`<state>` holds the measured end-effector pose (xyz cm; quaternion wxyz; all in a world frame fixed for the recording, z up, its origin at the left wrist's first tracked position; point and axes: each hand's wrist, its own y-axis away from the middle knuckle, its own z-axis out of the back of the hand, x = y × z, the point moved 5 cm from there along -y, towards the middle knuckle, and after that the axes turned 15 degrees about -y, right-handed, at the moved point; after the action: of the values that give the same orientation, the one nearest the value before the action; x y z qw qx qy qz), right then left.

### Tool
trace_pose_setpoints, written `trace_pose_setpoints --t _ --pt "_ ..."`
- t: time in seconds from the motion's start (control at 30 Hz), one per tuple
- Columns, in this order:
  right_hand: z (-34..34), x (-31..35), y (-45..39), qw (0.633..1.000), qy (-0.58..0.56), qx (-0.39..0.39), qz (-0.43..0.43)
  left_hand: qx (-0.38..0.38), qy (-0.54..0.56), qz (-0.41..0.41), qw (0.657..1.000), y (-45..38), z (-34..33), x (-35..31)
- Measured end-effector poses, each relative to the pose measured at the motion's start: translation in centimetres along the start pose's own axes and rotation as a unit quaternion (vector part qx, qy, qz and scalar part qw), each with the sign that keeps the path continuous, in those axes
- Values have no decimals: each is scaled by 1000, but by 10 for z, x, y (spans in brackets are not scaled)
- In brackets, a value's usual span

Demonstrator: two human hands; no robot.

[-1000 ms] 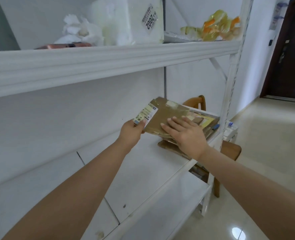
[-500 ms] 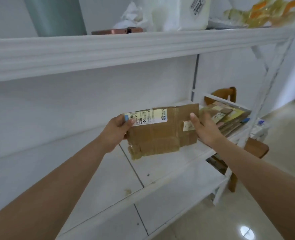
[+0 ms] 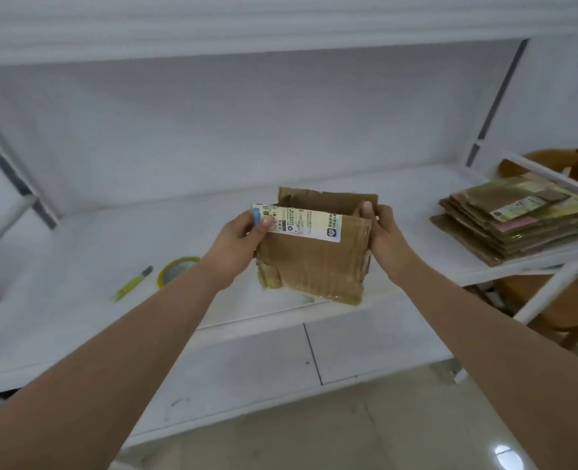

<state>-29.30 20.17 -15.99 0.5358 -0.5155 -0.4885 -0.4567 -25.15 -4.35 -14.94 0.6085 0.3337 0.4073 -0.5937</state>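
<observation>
Both my hands hold a cardboard box up in front of the white shelf.

My left hand [image 3: 238, 244] pinches the box's [image 3: 314, 262] left edge, thumb pressed on the end of the shipping label [image 3: 297, 222] that runs along its near top edge. My right hand [image 3: 384, 237] grips the right side, thumb hooked over the top edge and fingers curled behind. The box is partly opened at the top, held upright above the front of the shelf [image 3: 111, 334], not touching it. To my left on the shelf lie a yellow-green cutter [image 3: 132, 283] and, just beside it, a roll of tape [image 3: 178, 269]. To my right sits a stack of flattened cardboard [image 3: 514, 225].
</observation>
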Motion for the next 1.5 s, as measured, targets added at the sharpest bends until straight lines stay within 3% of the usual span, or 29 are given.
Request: trace_pose_setpoints --t 0.33,0.57,0.77,0.97,1.2,1.5 --pt "-143 12 -23 997 -21 71 1 -55 34 10 998 5 133 42" --pt "-297 5 -31 991 -107 83 -10 -95 95 93 987 -1 266 109" --pt "-400 -17 -21 982 -150 101 -44 -94 48 149 983 -2 354 168" --pt "-437 -40 -4 980 -138 112 -85 -40 -15 134 990 7 370 216" --pt "-445 -69 21 971 -162 72 -159 3 51 125 991 31 345 255" --pt "-432 -92 41 957 -215 97 -167 20 154 132 979 38 324 271"
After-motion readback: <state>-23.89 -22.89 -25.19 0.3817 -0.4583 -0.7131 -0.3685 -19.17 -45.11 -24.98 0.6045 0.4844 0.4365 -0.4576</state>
